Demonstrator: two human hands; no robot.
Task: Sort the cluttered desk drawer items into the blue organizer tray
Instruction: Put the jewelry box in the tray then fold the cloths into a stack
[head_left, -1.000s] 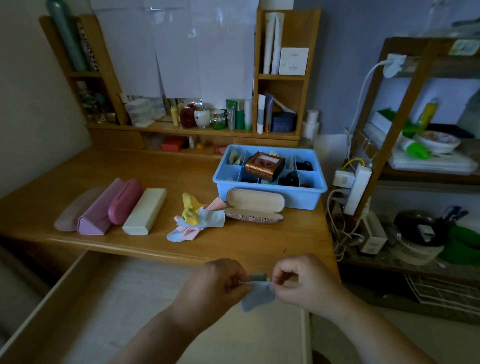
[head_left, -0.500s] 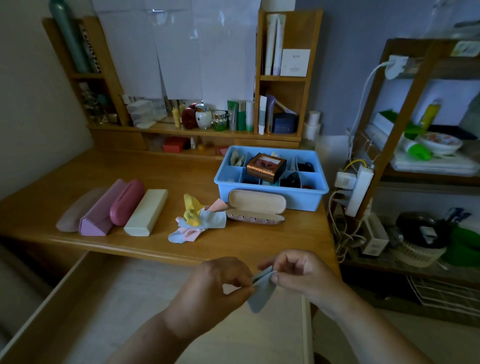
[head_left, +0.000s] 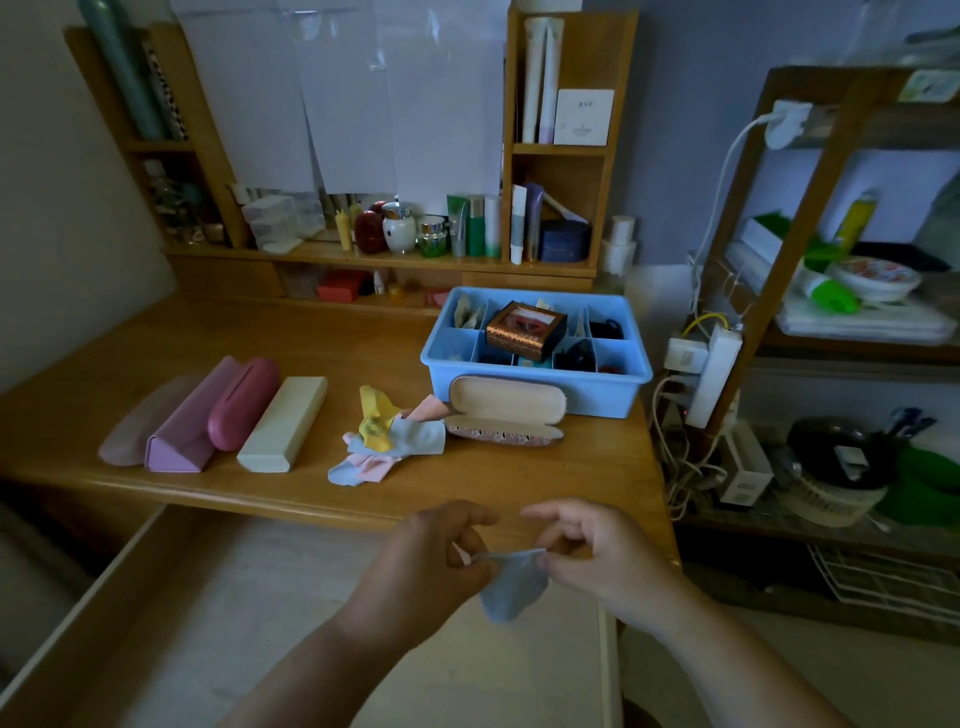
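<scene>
The counter (head_left: 322, 358) was seen above an open drawer (head_left: 218, 613). The blue organizer tray (head_left: 597, 397) was set at its far right, an opened glasses case (head_left: 506, 410) just in front. A small blue cloth (head_left: 511, 584) was pinched between the left hand (head_left: 431, 566) and right hand (head_left: 592, 553) over the drawer.

The tabletop (head_left: 337, 358) is smooth varnished wood with a soft sheen. The blue organizer tray (head_left: 540, 397) looks like smooth plastic. The pale blue cleaning cloth (head_left: 511, 587) is thin, matt fabric.
</scene>
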